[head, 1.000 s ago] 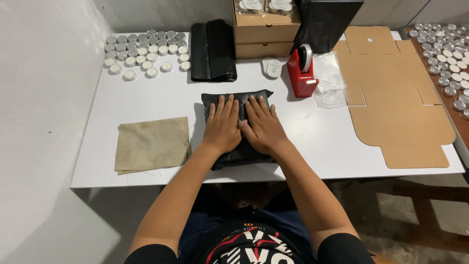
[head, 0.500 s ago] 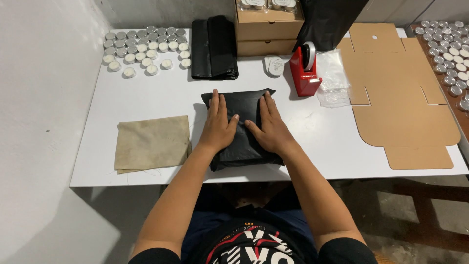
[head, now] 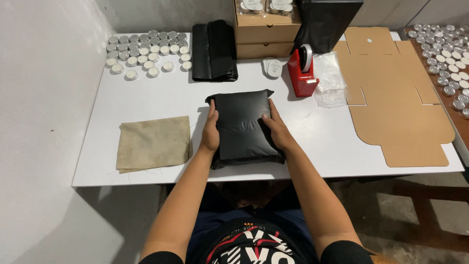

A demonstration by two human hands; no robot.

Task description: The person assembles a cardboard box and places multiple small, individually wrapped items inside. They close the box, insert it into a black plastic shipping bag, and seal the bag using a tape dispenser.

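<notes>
The glossy black plastic mailer pouch (head: 244, 126) you are working on lies flat near the front edge of the white table (head: 161, 93), plump and pillow-like, its film creased and catching light along the wrinkles. Your left hand (head: 210, 133) presses against its left edge and your right hand (head: 277, 129) against its right edge, fingers extended and lying along the sides rather than curled into a fist, so you clasp the pouch between both palms. Just left of it sits a folded beige cloth (head: 152, 143), soft and frayed at the hem. Behind the pouch, a stack of folded black plastic bags (head: 213, 52) lies beside two brown cardboard boxes (head: 264, 35) stacked one on the other; the top one holds clear-wrapped packs of small round candles. A red tape dispenser (head: 302, 72) stands right of the boxes, next to a crumpled clear plastic bag (head: 330, 80). A flat, unfolded brown cardboard box blank (head: 395, 98) covers the right side of the table. Rows of small white tealight candles in metal cups (head: 146, 49) fill the far left corner, and more tealights (head: 447, 58) crowd a wooden surface at the right.
</notes>
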